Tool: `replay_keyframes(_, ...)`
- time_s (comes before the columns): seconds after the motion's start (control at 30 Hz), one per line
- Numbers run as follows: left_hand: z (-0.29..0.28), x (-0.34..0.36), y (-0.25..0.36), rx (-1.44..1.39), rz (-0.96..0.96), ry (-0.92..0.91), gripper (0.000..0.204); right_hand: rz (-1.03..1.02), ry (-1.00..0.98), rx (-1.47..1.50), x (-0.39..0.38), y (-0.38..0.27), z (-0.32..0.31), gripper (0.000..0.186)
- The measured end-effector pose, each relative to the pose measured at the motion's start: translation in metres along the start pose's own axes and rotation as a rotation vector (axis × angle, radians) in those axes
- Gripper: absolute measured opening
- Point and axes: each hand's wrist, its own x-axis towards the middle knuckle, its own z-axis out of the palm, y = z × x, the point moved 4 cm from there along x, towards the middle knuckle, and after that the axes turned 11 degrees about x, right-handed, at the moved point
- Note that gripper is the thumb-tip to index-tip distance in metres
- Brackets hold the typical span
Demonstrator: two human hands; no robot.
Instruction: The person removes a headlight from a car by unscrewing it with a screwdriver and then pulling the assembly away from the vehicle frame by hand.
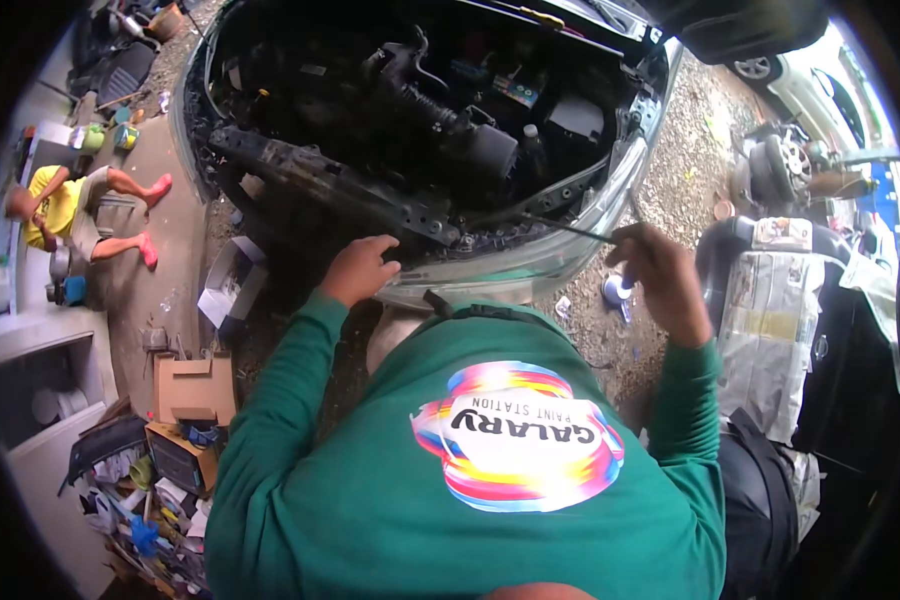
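In front of me is a car's open engine bay, its front end stripped to the dark crossbar. My right hand is raised right of the car's front edge, its fingers closed round a long, thin-shafted dark tool. The shaft points left to the right end of the crossbar; whether its tip touches there I cannot tell. The grip is hidden in my fingers. Over the front edge, left of centre, my left hand has its fingers apart and nothing in them. A pale bumper or trim edge curves below the bay.
A person in a yellow shirt sits at far left. Cardboard boxes and a heap of clutter lie at left. At right stand a dark covered seat or panel, a wheel and a white car.
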Motion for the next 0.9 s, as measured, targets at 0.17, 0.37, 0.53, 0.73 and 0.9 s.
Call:
replay_keyframes(0.17, 0.047, 0.040, -0.023, 0.161, 0.114, -0.127, 0.049, 0.185, 0.005, -0.084, 0.023, 0.010, 0.077, 0.022)
replay_keyframes(0.37, 0.081, 0.068, -0.010, 0.131, 0.304, -0.094, 0.058, 0.075, -0.037, -0.302, 0.056, 0.015, 0.126, 0.023)
replay_keyframes(0.53, 0.111, 0.089, 0.037, 0.074, 0.364, -0.027, 0.059, 0.041, -0.090, -0.453, 0.077, 0.022, 0.139, 0.021)
replay_keyframes(0.73, 0.130, 0.100, 0.057, 0.089, 0.403, 0.114, 0.021, -0.041, -0.063, -0.299, 0.096, 0.049, 0.124, 0.023)
replay_keyframes(0.9, 0.136, 0.097, 0.061, 0.254, 0.423, 0.052, 0.017, -0.257, -0.129, -0.644, 0.084, 0.055, 0.150, 0.019)
